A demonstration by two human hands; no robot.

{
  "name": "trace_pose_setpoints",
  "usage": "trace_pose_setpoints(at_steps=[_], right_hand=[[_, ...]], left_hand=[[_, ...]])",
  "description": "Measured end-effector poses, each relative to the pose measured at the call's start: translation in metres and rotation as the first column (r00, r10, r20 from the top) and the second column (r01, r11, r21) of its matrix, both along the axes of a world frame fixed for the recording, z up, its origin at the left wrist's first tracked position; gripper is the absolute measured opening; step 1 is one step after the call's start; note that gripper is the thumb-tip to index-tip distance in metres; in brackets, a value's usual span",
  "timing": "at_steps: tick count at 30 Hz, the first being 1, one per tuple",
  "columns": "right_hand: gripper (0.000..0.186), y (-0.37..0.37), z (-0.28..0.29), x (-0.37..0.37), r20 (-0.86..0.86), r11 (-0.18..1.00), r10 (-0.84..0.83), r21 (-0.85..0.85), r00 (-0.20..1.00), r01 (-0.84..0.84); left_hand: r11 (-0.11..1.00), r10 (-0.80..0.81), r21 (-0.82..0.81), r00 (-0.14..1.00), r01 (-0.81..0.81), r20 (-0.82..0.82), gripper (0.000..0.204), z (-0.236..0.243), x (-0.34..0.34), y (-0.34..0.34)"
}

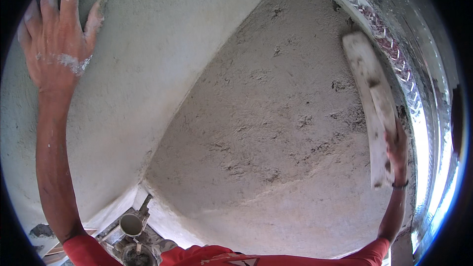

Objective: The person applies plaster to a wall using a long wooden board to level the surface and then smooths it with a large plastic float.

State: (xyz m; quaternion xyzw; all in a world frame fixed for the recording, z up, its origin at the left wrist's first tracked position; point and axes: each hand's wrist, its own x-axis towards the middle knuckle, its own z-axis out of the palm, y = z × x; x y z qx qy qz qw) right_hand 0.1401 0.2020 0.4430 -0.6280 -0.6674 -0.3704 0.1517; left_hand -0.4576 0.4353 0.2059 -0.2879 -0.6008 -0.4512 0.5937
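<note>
My right hand (398,149) is closed round the handle of a long, pale plastering float (363,69). The float lies against the rough grey plaster wall (276,118), close to its right edge, and dark smudges mark its back. High on the left, my left hand (59,44) is spread against the smoother, lighter wall (148,59). White plaster smears its wrist and thumb, and nothing is in it. The two walls meet in a corner line between my arms. Pits and rough patches show across the grey plaster, mostly in its middle and near the float.
Low at the left, a bucket (131,224) stands below me, beside a second round container (139,255) with something dark in it. Boards and rubble lie around them. On the far right, a bright opening (433,167) borders the wall, with a patterned strip (389,44) above.
</note>
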Motion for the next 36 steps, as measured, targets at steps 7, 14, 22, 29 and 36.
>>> trace_pose_setpoints(at_steps=[7,14,22,29,36], right_hand=[[0.055,-0.023,-0.037,-0.079,0.712,0.969,-0.074,-0.114,0.698,0.220],[0.033,0.106,-0.078,-0.138,0.883,0.891,0.379,-0.268,0.276,-0.366],[0.007,0.231,-0.082,-0.207,0.820,0.908,0.419,-0.368,0.391,-0.202],[0.012,0.288,-0.067,-0.261,0.878,0.935,0.354,-0.333,0.321,-0.121],[0.028,0.334,-0.056,-0.264,0.800,0.924,0.355,-0.380,0.483,-0.048]], left_hand=[[0.959,0.225,-0.200,0.970,-0.203,0.094,0.070,0.011,-0.011,-0.019],[0.992,-0.125,0.012,0.991,0.125,-0.043,0.070,0.009,-0.007,-0.015],[0.979,-0.200,-0.052,0.979,0.198,-0.031,0.075,0.004,-0.007,-0.015],[0.972,-0.226,-0.069,0.974,0.226,0.003,0.075,0.008,-0.010,-0.022],[0.965,-0.249,-0.083,0.968,0.248,-0.004,0.079,0.005,-0.010,-0.017]])
